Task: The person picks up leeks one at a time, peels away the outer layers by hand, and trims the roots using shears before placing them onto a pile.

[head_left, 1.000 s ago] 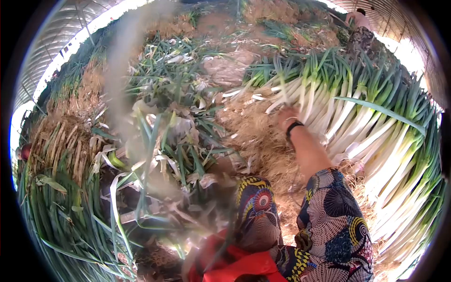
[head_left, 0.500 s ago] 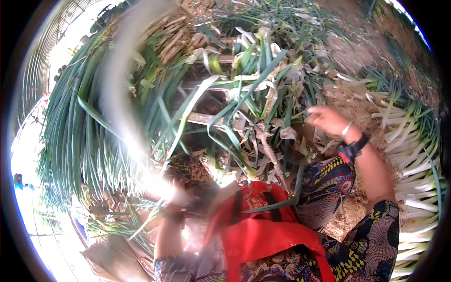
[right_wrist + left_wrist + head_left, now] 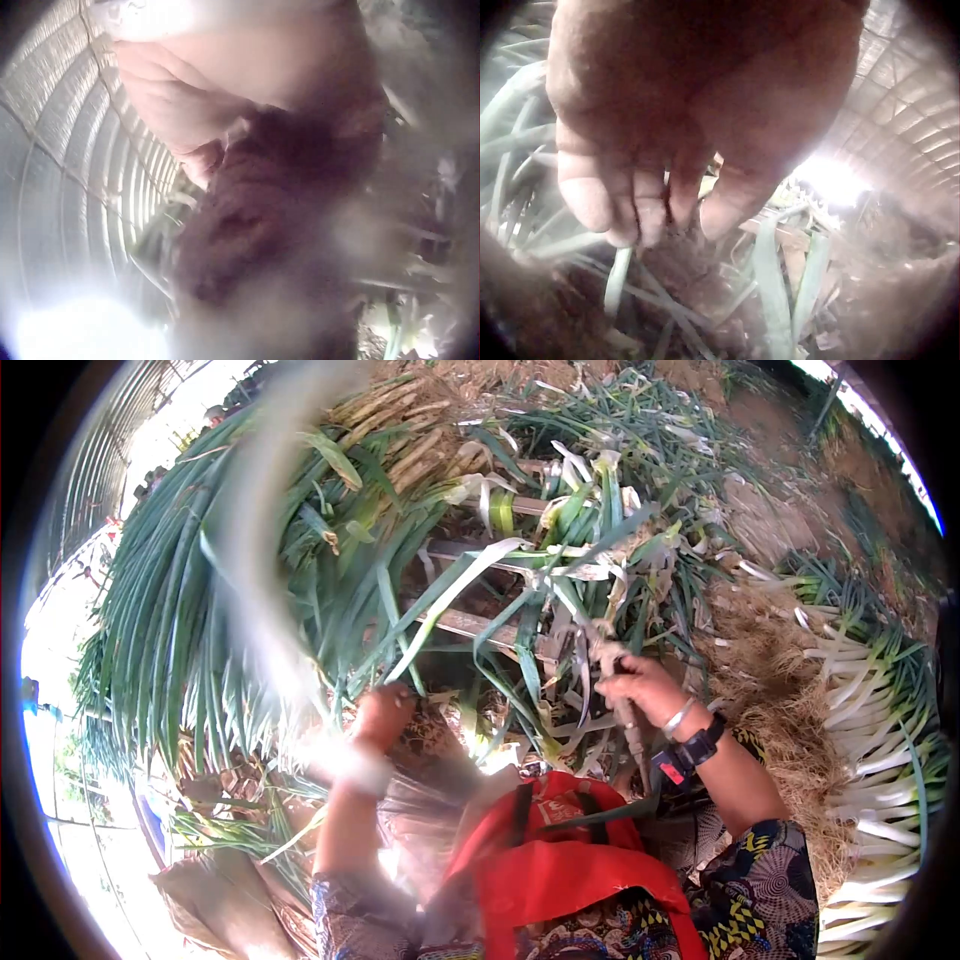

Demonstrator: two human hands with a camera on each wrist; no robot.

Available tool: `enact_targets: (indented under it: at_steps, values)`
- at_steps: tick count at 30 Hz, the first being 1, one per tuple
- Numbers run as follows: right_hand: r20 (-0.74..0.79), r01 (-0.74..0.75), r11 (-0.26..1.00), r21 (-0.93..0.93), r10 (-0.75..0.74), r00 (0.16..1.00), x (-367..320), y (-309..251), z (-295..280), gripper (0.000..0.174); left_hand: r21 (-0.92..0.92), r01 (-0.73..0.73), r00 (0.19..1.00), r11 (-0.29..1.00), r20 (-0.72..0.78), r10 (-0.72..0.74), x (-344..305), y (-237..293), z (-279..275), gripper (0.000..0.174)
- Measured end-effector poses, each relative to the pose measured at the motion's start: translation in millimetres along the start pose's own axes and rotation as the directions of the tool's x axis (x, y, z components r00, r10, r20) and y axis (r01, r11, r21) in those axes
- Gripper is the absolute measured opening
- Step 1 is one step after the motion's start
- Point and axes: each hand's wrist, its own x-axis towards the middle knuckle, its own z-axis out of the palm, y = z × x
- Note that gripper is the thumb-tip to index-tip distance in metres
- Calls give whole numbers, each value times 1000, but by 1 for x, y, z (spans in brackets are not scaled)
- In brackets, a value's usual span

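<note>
My right hand [image 3: 645, 690] grips a mud-brown, stick-like tool [image 3: 632, 735] that seems wrapped along its length; a thin dark curved piece [image 3: 583, 660] shows beside its upper part. In the right wrist view, the palm and thumb close round its thick brown body [image 3: 255, 225]. My left hand [image 3: 383, 715] is at the lower edge of a big pile of green onions [image 3: 190, 630], over loose leaves. Its fingers [image 3: 649, 202] hang loosely bent in the left wrist view, with a green leaf [image 3: 617, 281] just below them and no object visible in the grasp.
Wooden slats [image 3: 480, 625] lie before me under torn leaves [image 3: 590, 560]. Rows of white-stemmed green onions [image 3: 880, 780] lie at the right beside dry roots [image 3: 780, 680]. A red apron [image 3: 570, 870] covers my lap. A pale blurred streak crosses the head view's left side.
The head view has swung left from the onion rows. My right hand has come from the rows, reached down and taken hold of the stick-like tool. My left hand has come into view, moving forward.
</note>
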Motion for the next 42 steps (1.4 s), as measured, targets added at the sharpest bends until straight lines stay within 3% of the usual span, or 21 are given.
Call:
enact_targets:
  at_steps: [3, 6, 7, 10, 12, 14, 16, 18, 19, 21, 23, 24, 26, 29, 30, 32, 36, 37, 39, 40, 42]
  values:
    - [-59, 48, 997, 68, -44, 997, -1, -8, -16, 17, 16, -102, 983, 995, -153, 103, 56, 6, -5, 26]
    - [-233, 60, 853, -518, -209, 950, -5, -3, -33, 24, 27, -215, 924, 976, -318, 212, 105, 39, -6, 30]
    - [-222, 68, 778, -624, -260, 940, -12, -1, -40, 27, 15, -226, 935, 974, -278, 222, 117, 53, -7, 34]
    - [-318, -219, 510, -832, -115, 941, -21, 24, -74, 34, 128, -231, 920, 964, -295, 260, 157, 53, 25, 56]
    - [-99, -91, 304, -948, -11, 995, -25, 30, -76, 43, 91, -244, 942, 966, -214, 258, 170, 49, 56, 64]
    - [-71, -84, 281, -956, 55, 996, -13, 37, -86, 53, 352, -216, 915, 911, -253, 315, 165, 45, 106, 62]
    - [-234, -243, 436, -866, 75, 969, 23, 40, -107, 64, 364, -115, 989, 924, -47, 141, 151, 78, 96, 57]
    - [-403, -424, 584, -693, 175, 899, 73, 10, -122, 78, 281, -107, 990, 954, -60, 128, 142, 83, 92, 55]
    - [-496, -412, 698, -585, 94, 863, 101, -4, -128, 82, 355, -158, 932, 922, -255, 258, 151, 57, 120, 43]
    - [-615, -271, 878, -395, -33, 788, 158, -41, -131, 94, 423, -139, 939, 895, -232, 255, 157, 54, 123, 42]
    - [-524, -1, 942, -335, -185, 831, 223, -77, -144, 111, 410, -167, 934, 897, -225, 277, 153, 61, 114, 41]
    - [-397, 160, 930, -330, -291, 870, 261, -85, -155, 119, 368, -149, 958, 918, -175, 226, 152, 68, 106, 43]
    - [-725, -215, 913, -348, -117, 679, 328, -92, -145, 128, 388, -163, 940, 907, -220, 263, 154, 62, 113, 47]
    - [-757, -486, 698, -526, -125, 641, 318, -122, -32, 124, 314, -149, 962, 938, -175, 211, 153, 66, 109, 50]
    - [-744, -573, 559, -599, -125, 656, 317, -122, -11, 121, 315, -161, 960, 935, -171, 223, 152, 67, 107, 50]
    - [-754, -622, 467, -628, -167, 635, 322, -110, -10, 113, 325, -198, 952, 925, -162, 261, 153, 69, 101, 50]
    - [-654, -306, 719, -624, -266, 708, 338, -82, -70, 100, 287, -158, 975, 945, -106, 195, 153, 76, 94, 50]
    - [-594, -275, 617, -738, -400, 698, 349, -69, -78, 96, 281, -158, 975, 947, -107, 194, 153, 74, 95, 49]
    - [-646, -296, 624, -724, -460, 610, 350, -65, -71, 83, 277, -154, 977, 948, -102, 188, 154, 72, 95, 50]
    - [-632, -292, 660, -692, -358, 687, 346, -66, -76, 83, 271, -154, 977, 950, -104, 188, 154, 71, 96, 50]
    - [-649, -300, 635, -712, -432, 626, 344, -60, -78, 77, 273, -142, 982, 952, -78, 169, 153, 73, 92, 52]
